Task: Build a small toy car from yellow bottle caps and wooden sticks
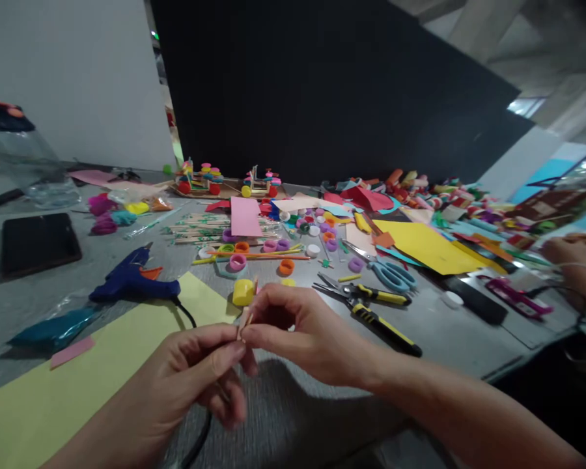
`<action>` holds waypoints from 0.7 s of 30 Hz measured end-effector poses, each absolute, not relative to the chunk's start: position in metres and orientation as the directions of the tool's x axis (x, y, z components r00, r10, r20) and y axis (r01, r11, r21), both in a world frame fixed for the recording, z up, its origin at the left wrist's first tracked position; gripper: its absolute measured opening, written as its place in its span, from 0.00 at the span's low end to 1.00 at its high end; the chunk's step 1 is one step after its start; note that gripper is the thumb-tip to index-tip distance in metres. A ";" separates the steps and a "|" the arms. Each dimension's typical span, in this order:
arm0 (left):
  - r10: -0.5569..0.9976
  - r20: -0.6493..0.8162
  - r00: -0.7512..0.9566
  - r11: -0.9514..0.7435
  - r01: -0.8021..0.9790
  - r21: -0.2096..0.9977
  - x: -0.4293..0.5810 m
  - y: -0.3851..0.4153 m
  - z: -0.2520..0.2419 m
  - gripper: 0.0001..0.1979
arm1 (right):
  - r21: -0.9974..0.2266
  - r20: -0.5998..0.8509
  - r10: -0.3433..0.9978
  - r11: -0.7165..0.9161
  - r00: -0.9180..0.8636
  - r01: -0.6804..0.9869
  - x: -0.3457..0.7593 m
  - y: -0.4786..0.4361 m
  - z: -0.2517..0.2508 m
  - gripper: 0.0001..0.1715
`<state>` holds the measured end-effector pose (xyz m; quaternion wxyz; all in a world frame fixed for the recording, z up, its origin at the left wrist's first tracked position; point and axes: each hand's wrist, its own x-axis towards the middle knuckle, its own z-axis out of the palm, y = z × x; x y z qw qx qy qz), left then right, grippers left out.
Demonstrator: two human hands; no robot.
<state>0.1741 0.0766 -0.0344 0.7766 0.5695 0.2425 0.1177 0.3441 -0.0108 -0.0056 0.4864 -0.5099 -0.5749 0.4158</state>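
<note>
Just above the front of the table, my left hand (pixel 195 371) and my right hand (pixel 305 329) meet, fingertips touching. Both pinch a small, thin, pale stick (pixel 247 318) that looks wooden; my fingers cover much of it. Directly beyond my fingertips is a yellow bottle cap (pixel 243 292). To the left, a blue glue gun (pixel 134 281) lies on its side, its black cord running beneath my left hand. Right of my right hand are pliers with yellow-and-black handles (pixel 383 329), their jaws pointing left, and scissors with blue handles (pixel 393 275).
Pale yellow paper (pixel 102 365) lies under my left forearm. Bundled sticks (pixel 200 229), colored caps (pixel 286 266) and yellow card (pixel 430 244) cover the middle. Two small wheeled models (pixel 200 179) stand behind. A tablet (pixel 40 243) and water bottle (pixel 34 159) are left; another person's hand (pixel 569 257) is right.
</note>
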 end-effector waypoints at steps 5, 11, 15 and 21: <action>0.529 -0.223 0.819 0.335 0.041 0.941 0.173 0.075 -0.036 0.13 | -0.487 0.242 0.957 -0.025 0.162 0.873 0.406 -0.051 0.002 0.15; 0.451 -0.222 0.864 0.353 0.056 0.934 0.171 0.067 -0.034 0.11 | 0.070 0.067 0.942 -0.332 0.328 0.941 0.495 -0.113 -0.042 0.33; 0.474 -0.199 0.858 0.338 0.032 0.941 0.172 0.064 -0.030 0.11 | 0.049 0.099 0.949 -0.304 0.298 0.952 0.499 -0.125 -0.055 0.23; 0.511 -0.150 0.847 0.310 -0.018 0.951 0.169 0.069 -0.027 0.07 | 0.037 0.094 0.972 -0.222 0.217 0.974 0.483 -0.118 -0.037 0.18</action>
